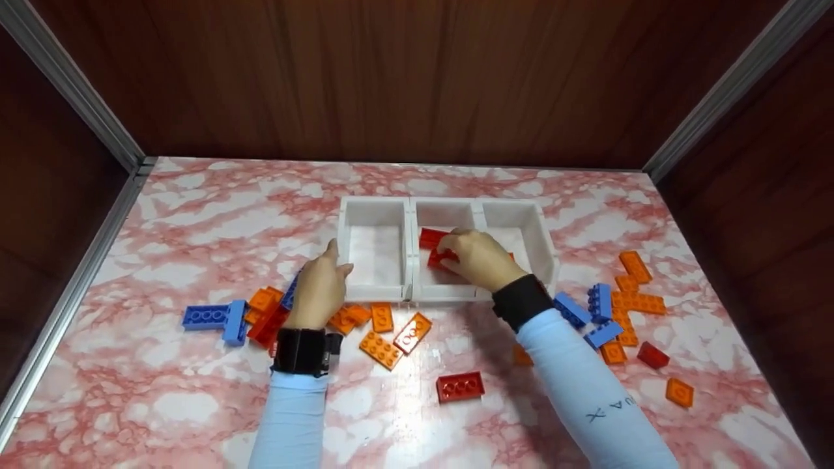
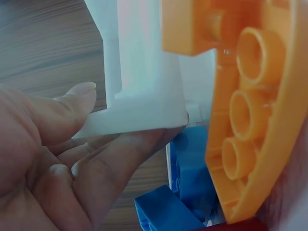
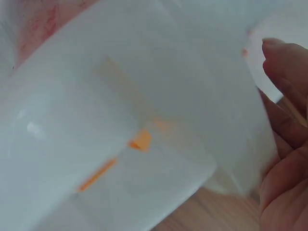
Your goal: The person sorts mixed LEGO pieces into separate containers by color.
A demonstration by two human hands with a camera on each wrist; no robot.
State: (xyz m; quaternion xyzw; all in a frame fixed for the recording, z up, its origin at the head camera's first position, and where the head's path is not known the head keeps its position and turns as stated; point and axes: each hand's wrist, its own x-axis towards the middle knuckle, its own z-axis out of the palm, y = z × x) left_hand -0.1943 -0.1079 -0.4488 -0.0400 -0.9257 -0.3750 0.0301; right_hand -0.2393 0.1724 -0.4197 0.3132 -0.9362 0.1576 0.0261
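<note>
At the front left of a white three-compartment box [image 1: 410, 254] is my left hand [image 1: 319, 286]. In the left wrist view my left thumb [image 2: 79, 103] lies over the box's bottom edge [image 2: 144, 122] and the fingers curl beneath, pinching it. My right hand [image 1: 482, 257] reaches into the middle compartment with fingertips right at a red brick [image 1: 440, 259]. A second red brick [image 1: 431, 238] lies just behind it. In the right wrist view the box wall [image 3: 202, 86] hides the fingertips beside my thumb [image 3: 284, 55]; I cannot tell whether they hold the brick.
Blue bricks [image 1: 205, 317], orange bricks [image 1: 380, 350] and red bricks lie left and in front of the box. More blue bricks [image 1: 599, 303] and orange bricks [image 1: 642, 301] spread to the right. A red brick [image 1: 460, 387] lies near the front. Brown panels [image 1: 391, 78] enclose the marbled table.
</note>
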